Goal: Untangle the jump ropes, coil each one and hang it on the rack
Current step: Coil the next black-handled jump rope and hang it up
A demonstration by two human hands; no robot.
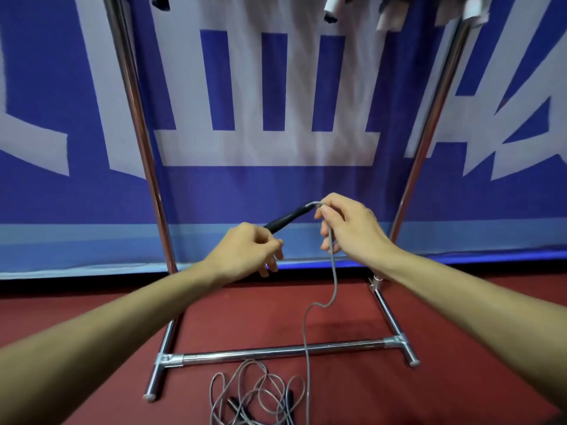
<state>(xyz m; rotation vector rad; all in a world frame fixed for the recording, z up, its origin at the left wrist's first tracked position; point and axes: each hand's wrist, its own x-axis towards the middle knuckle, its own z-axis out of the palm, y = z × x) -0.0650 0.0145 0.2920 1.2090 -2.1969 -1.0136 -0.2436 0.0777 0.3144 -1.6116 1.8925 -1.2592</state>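
Note:
My left hand [245,250] grips the lower end of a black jump-rope handle [288,217] that points up to the right. My right hand [346,228] pinches the grey rope [334,280] just where it leaves the handle's top. From there the rope hangs down, curves, and runs to a tangled pile of grey rope [254,394] with black handles on the red floor at the bottom centre. The chrome rack [276,352] stands right in front, its base bar just behind the pile and its uprights rising at left and right.
A blue and white banner [276,194] hangs behind the rack. Black and white items [333,7] dangle from the rack's top at the upper edge. Red floor [352,391] surrounds the rack's feet.

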